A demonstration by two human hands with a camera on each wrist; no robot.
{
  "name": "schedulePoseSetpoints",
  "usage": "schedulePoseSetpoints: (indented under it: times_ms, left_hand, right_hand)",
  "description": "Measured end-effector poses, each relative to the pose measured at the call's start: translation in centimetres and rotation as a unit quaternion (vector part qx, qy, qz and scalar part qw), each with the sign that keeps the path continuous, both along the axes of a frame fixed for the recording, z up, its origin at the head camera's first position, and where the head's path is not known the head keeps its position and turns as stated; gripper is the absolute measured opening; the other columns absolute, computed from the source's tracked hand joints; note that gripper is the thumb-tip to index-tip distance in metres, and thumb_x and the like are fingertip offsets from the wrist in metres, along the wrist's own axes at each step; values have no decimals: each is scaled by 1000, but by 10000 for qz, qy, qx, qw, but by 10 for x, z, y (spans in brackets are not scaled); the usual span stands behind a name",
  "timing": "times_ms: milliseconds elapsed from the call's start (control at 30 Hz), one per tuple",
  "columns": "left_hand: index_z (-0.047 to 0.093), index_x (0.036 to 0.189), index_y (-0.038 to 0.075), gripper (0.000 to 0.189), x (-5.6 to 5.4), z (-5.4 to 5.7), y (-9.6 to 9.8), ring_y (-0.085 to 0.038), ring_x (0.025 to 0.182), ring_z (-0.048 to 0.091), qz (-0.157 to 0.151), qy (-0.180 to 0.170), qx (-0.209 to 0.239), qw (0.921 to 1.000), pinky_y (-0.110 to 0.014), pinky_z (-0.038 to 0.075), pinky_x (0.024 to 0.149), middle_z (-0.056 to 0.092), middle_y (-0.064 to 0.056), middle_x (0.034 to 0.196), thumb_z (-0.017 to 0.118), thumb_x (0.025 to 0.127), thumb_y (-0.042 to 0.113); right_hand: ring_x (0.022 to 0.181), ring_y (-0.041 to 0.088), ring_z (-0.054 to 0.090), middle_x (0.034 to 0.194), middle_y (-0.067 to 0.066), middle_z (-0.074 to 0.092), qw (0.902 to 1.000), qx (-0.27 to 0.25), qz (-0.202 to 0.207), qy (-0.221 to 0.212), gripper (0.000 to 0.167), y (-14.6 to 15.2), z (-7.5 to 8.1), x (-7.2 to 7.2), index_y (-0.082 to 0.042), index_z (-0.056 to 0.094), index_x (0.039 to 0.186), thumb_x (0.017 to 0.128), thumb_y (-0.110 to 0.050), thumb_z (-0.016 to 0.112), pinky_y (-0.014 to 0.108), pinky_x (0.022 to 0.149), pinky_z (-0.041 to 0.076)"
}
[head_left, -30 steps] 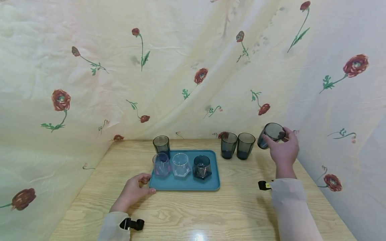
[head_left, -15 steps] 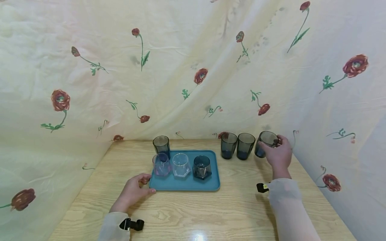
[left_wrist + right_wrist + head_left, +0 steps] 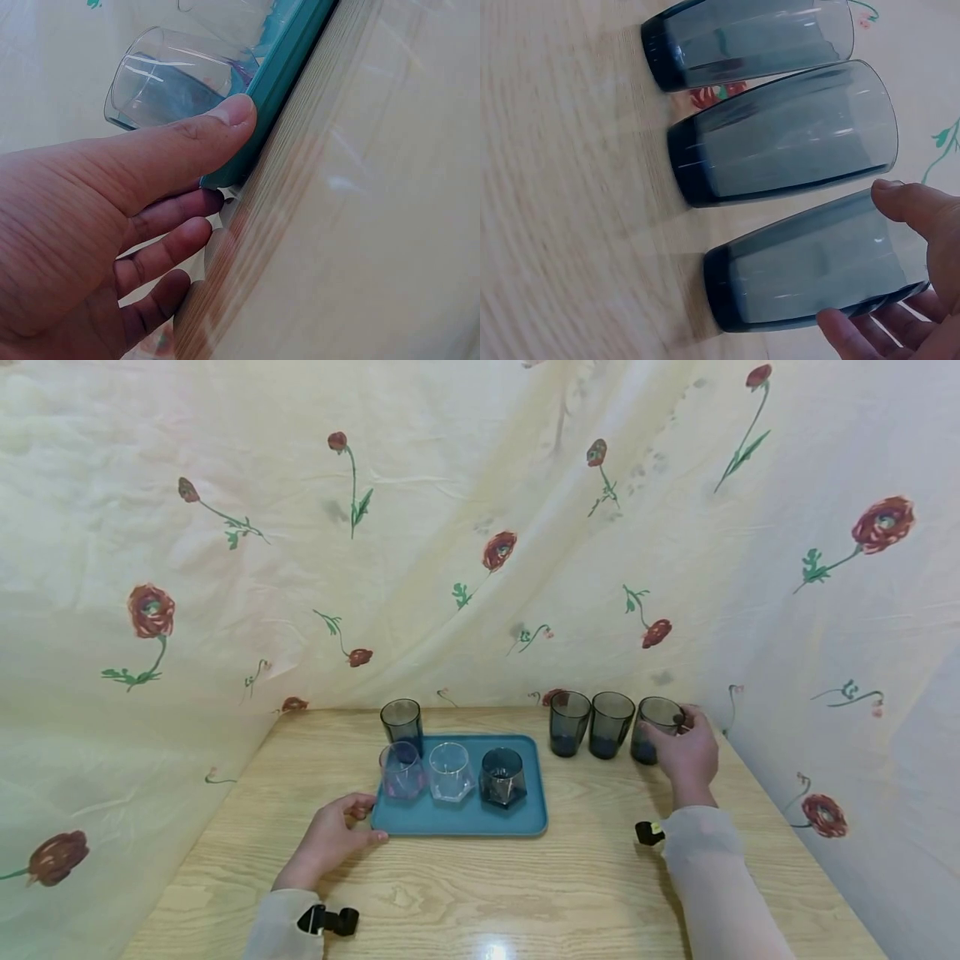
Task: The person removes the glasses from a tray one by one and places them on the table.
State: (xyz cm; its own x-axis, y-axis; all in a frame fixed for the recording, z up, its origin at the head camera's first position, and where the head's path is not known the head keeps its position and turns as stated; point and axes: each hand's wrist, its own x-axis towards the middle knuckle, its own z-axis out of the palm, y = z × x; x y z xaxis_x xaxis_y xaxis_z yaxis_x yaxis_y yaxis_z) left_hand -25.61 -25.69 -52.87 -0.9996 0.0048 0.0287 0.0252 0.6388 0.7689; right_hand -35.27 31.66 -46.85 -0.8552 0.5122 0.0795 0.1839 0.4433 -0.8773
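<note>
Pale floral cloth (image 3: 450, 485) hangs behind and on both sides of a wooden table (image 3: 480, 893) in front of me. On the table lies one blue tray (image 3: 450, 818), its long axis running left to right.

I count four tall smoked glasses, all with mouths up and long axes upright. One, the back-left glass (image 3: 401, 718), stands at the tray's rear left corner. The other three form a row to the right of the tray, near the back: the first glass (image 3: 568, 722), the middle glass (image 3: 611, 727) just beside it, and the end glass (image 3: 649, 739), which is the one I hold. I cannot tell whether its base bears fully on the wood.

Three short faceted glasses stand in a row on the tray, mouths up too: a pinkish glass (image 3: 402, 772), a clear glass (image 3: 451, 772) and a dark glass (image 3: 502, 777).

My right hand (image 3: 686, 756) grips the end glass, thumb near its rim and fingers round the opposite side, spread about as wide as the glass itself. My left hand (image 3: 333, 839) holds the tray's near left corner, narrowly, its thumb (image 3: 238, 110) on the rim.
</note>
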Motion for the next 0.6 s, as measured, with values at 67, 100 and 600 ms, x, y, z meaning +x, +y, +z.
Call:
schedulePoseSetpoints:
  times_ms: [67,100,600]
  left_hand:
    - [71,131,18,62,0,0,0,-20,105,63,11,-26,3,10000,-47,54,91,68,3,110,97,76,31]
    - [71,131,18,62,0,0,0,-21,105,63,7,-38,11,10000,-47,53,91,68,3,111,97,76,31]
    - [71,131,18,63,0,-1,0,-21,106,63,22,-31,-27,10000,-47,54,91,68,3,110,97,75,31]
  right_hand:
    - [139,38,45,157,15,47,10000,13,-34,67,100,-1,-2,0,-16,31,165,87,-56,81,58,110,37]
    - [139,38,45,156,15,47,9999,19,-60,110,100,-2,-3,-1,-16,32,164,87,-56,82,58,111,37]
    - [141,34,46,154,13,50,9988,-141,-96,469,96,-3,-13,-5,-13,35,161,88,-52,83,53,115,36]
